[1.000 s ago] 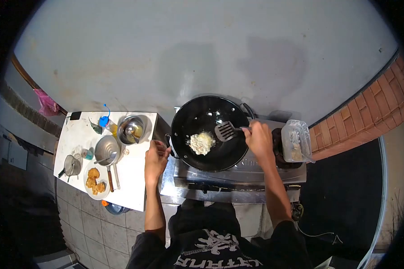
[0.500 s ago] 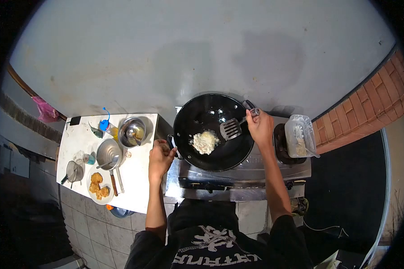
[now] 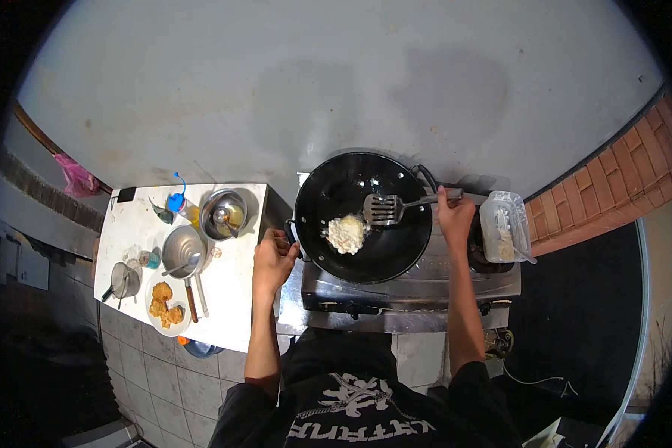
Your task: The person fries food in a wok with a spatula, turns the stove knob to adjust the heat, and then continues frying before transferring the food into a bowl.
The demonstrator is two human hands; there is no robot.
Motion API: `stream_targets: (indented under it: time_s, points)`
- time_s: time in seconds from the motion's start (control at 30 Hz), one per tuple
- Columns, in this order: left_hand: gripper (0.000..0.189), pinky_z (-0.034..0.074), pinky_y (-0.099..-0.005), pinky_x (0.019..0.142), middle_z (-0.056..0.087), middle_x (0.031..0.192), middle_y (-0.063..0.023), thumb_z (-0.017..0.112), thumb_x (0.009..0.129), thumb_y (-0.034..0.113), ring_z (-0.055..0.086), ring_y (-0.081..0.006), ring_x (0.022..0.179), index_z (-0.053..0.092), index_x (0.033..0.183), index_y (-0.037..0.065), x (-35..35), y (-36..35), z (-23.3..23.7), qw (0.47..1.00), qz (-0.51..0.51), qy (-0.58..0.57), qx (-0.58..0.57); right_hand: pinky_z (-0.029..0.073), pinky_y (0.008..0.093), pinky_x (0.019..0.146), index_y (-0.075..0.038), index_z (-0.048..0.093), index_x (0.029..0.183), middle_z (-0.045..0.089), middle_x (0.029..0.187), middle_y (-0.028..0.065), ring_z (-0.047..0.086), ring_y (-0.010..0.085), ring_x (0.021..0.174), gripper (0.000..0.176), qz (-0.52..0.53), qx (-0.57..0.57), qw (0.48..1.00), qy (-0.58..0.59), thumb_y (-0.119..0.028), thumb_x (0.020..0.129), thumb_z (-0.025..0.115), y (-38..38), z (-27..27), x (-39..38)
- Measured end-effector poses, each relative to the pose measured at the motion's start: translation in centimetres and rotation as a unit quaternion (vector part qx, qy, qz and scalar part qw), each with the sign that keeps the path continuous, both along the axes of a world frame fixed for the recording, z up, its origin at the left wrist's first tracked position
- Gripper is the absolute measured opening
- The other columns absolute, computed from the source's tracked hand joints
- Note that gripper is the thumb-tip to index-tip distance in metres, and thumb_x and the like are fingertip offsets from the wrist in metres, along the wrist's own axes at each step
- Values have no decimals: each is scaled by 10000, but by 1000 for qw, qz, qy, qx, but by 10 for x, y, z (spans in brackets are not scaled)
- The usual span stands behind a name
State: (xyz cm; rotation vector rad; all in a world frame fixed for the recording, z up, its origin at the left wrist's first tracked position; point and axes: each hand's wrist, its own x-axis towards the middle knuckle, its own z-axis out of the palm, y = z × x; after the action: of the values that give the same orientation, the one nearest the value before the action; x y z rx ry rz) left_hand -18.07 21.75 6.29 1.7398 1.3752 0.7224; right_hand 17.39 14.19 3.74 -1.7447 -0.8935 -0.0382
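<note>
A black wok (image 3: 366,265) sits on the steel gas stove (image 3: 425,287). In its left half lies a pale, battered piece of food (image 3: 346,234) with a ragged outline. My left hand (image 3: 275,257) is closed around the wok's left handle (image 3: 294,240). My right hand (image 3: 454,213) grips the handle of a slotted spatula (image 3: 384,210) from the right side. The spatula's blade is inside the wok, close to the upper right edge of the food, with its handle nearly level across the rim.
Right of the wok stands a clear plastic tub (image 3: 505,228) with white contents. On the white table (image 3: 231,313) at left are a plate (image 3: 173,328) of fried pieces, a metal bowl (image 3: 224,214), a saucepan (image 3: 184,250), a strainer (image 3: 125,280) and a blue-capped bottle (image 3: 179,203).
The spatula's blade has come nearer the food, and its handle has swung lower and flatter. My right hand has shifted right. My left hand stays on the wok handle.
</note>
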Motion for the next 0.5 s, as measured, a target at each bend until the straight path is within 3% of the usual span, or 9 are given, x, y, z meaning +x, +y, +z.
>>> stream_targets:
  time_s: [0.07,0.2,0.27,0.4,0.5]
  points:
    - [303,511,-300,617,676,727,-135,711,810,91,671,-187,651,547,1005,-73,1,0,1,1000,-3,4,-2,392,315,450,63,648,705,608,545,91,541,126,465,258,10,16,998,61,-152,841,688,-8,9,4]
    - [301,506,-304,615,675,726,-141,712,808,102,667,-202,642,542,989,-68,-1,2,-3,999,-17,25,24,402,268,455,47,663,763,607,550,69,550,96,488,205,25,25,997,75,-137,850,686,-14,48,-27]
    - [300,504,-306,614,672,723,-142,713,807,105,664,-206,639,540,983,-65,-2,3,-8,999,-27,22,36,427,245,466,36,667,826,615,563,76,567,82,501,164,50,-22,998,20,-126,850,685,-16,65,-50]
    - [296,495,-304,615,653,709,-132,717,804,107,637,-192,629,539,978,-54,0,1,-5,999,-8,26,23,456,288,465,48,650,876,651,728,110,618,145,568,151,236,50,965,-102,-88,830,697,-22,87,-101]
    - [295,492,-302,613,647,706,-123,719,803,105,624,-185,620,539,976,-51,1,0,-3,999,-2,17,29,468,295,479,30,622,934,615,734,112,615,196,565,181,290,30,941,-169,-60,805,712,-28,92,-113]
